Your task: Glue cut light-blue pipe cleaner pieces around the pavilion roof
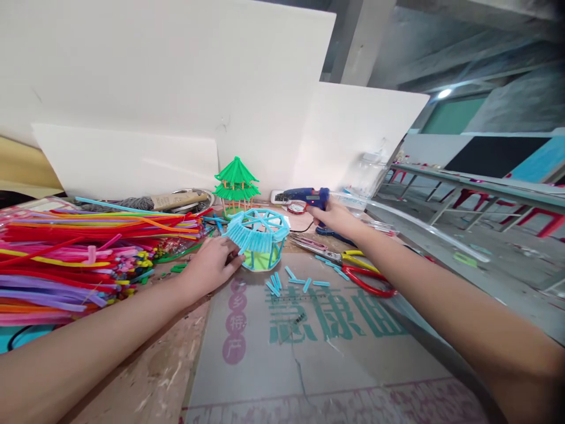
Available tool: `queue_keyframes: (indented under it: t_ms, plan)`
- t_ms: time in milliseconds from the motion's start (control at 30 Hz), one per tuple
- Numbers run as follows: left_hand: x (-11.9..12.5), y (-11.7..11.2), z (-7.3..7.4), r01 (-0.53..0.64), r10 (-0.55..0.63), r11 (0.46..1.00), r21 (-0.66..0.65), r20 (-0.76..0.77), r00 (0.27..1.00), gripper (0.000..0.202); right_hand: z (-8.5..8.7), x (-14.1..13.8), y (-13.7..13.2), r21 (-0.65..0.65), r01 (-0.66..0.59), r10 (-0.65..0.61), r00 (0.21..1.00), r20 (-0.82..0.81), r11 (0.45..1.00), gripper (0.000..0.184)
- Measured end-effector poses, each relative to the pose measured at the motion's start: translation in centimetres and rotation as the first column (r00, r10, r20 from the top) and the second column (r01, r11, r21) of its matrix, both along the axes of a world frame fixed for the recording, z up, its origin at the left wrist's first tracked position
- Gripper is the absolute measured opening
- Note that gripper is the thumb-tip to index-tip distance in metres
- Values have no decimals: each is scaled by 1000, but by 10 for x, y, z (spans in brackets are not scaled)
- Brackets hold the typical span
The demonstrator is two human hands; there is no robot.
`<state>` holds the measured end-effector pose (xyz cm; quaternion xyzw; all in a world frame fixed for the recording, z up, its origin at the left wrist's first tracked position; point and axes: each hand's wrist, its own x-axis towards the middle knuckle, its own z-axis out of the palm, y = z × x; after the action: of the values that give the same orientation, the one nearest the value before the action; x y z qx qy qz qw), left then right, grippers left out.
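My left hand (217,262) is closed at the left side of a small light-blue pavilion model (263,234), its fingertips partly hidden by the model. The pavilion looks made of pipe cleaners, with a partly covered roof, posts and a green base. My right hand (333,215) is wrapped round the handle of a blue hot glue gun (304,197), whose nozzle end points left. Short light-blue pipe-cleaner pieces (306,285) lie in front of the pavilion. Behind it stands a green tiered pavilion model (237,187).
Bundles of coloured pipe cleaners (88,259) fill the left side. Red-and-yellow-handled scissors (366,277) lie beneath my right forearm. A printed plastic sheet (265,365) covers the front of the table. White boards (154,76) stand behind, and a long table (485,182) is farther off at right.
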<state>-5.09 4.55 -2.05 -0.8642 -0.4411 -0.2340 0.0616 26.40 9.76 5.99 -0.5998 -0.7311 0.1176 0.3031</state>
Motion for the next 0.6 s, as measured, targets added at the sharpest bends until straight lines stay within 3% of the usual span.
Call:
queue_keyframes:
  t_ms: [100, 200, 400, 500, 600]
  plan:
    - [0, 0, 0, 0, 0, 1000, -5, 14, 1000, 30, 0, -2, -26, 80, 13, 11, 955, -298, 997, 37]
    - [0, 0, 0, -5, 5, 1000, -7, 1, 1000, 30, -2, -4, -57, 151, -92, 153, 872, -464, 984, 31]
    - [0, 0, 0, -26, 26, 1000, 14, -20, 999, 32, -11, -14, -100, 46, -229, 229, 897, -377, 972, 30]
    - [0, 0, 0, -23, 24, 999, 27, -33, 999, 33, -19, -17, -102, -20, -169, 158, 951, -267, 985, 34]
    - [-1, 1, -1, -24, 26, 999, 34, -44, 999, 33, -21, -13, -100, -2, -128, 126, 980, -155, 992, 36]
